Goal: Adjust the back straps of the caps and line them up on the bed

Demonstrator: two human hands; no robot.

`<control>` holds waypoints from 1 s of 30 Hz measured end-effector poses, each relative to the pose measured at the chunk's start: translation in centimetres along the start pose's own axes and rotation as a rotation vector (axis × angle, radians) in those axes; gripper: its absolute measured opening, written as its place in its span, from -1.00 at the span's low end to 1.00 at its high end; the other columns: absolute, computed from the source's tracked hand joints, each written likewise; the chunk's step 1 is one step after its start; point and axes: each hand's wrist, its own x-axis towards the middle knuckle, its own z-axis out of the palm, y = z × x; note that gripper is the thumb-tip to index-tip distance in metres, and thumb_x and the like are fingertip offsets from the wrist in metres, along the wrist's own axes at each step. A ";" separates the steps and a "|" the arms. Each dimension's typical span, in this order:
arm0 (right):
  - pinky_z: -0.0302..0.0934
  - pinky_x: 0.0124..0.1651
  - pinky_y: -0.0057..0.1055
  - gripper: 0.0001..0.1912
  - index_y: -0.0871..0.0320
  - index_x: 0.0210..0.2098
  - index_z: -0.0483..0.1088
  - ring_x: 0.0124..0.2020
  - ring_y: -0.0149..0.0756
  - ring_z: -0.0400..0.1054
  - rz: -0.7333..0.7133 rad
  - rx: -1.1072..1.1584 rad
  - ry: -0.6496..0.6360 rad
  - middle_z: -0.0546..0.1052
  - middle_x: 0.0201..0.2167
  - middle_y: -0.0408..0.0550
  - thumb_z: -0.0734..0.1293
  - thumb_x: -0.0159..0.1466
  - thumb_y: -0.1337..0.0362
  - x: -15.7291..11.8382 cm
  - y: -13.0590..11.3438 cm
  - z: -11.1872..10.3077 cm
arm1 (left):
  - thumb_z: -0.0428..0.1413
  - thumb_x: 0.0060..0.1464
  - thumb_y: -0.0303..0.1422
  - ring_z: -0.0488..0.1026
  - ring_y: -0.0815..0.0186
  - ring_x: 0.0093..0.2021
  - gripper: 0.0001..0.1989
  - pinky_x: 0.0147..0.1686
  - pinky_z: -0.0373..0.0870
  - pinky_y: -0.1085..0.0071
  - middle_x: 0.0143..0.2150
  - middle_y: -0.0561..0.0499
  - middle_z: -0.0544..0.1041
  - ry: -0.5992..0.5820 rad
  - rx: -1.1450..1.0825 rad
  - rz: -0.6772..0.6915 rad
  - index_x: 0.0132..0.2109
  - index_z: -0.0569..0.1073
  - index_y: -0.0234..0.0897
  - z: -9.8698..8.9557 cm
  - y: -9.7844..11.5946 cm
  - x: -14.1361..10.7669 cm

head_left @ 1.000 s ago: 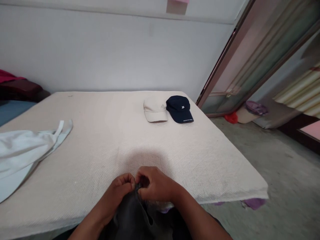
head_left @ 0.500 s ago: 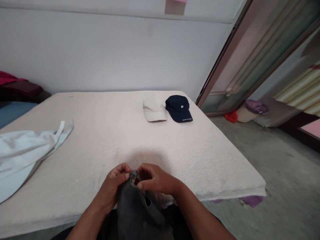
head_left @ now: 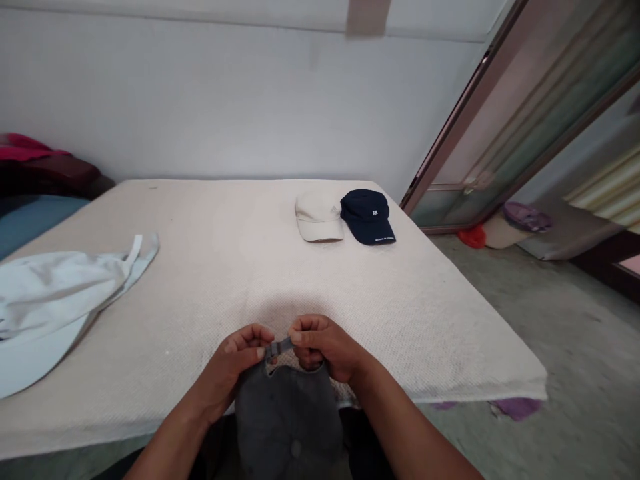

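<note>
A dark grey cap (head_left: 287, 420) is at the front edge of the bed, its back opening turned away from me. My left hand (head_left: 239, 357) pinches the buckle side of its strap (head_left: 279, 347) between thumb and fingers. With my right hand (head_left: 327, 347) I grip the other part of the strap, fingers curled closed. The strap is stretched between both hands above the cap's opening. Farther back, a beige cap (head_left: 319, 217) and a navy cap (head_left: 367, 217) lie side by side. A white cap (head_left: 65, 293) rests on its side at the left.
The bed has a pale textured cover (head_left: 210, 253) and stands against a white wall (head_left: 200, 100). A sliding door (head_left: 475, 127) is at the right. Beyond the bed's right edge are the concrete floor (head_left: 575, 333) and a red item (head_left: 473, 237). Dark red and blue bedding (head_left: 40, 213) lies far left.
My right hand has drawn the strap out to the right, and the strap now spans between my hands. The cap's opening has spread and turned. The view has shifted slightly left.
</note>
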 end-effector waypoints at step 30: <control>-0.27 -0.61 -0.52 -0.70 0.18 -0.54 0.19 -0.72 -0.61 -0.10 -0.130 -0.027 0.183 0.20 -0.70 -0.31 0.40 0.05 0.19 1.7 -1.0 -0.6 | 0.18 -0.01 -0.23 0.40 0.31 -0.38 -0.76 -0.32 0.28 0.44 -0.38 -0.02 0.50 -0.211 0.119 -0.066 -0.21 0.52 -0.28 -0.7 -0.4 -1.0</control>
